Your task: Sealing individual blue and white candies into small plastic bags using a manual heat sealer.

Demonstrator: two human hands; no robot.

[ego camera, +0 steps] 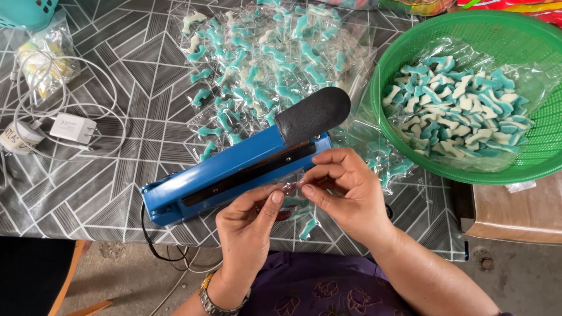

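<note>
Hands at work beside a blue heat sealer (234, 169), which lies aslant on the bench (117, 193) and serves as landmark. The left hand (249, 225) and the right hand (345, 193) meet just in front of the sealer's long edge, each pinching between thumb and forefinger the top of one small clear bag (295, 205); both hands are thus closed on the bag, not free. The bag hangs below the fingertips and holds blue-and-white gummy candies, one of which shows near its lower end. It touches or nearly touches the sealer's front edge; which cannot be told.

The sealer's arm is lowered, and its black padded handle (313, 114) points up and to the right. Beyond the sealer, a heap of filled clear bags (263, 52) of the same candy covers the bench. To the right of the sealer stands a green plastic basket (527, 35), lined with clear film and holding loose candies (462, 111). Below the basket sits a cardboard box (515, 213). Well to the left of the sealer lie a white charger plug (72, 127) and its coiled white cable (111, 126). A black cord (153, 246) drops from the sealer's near-left end over the bench edge. A metal watch (216, 301) circles the left wrist.
</note>
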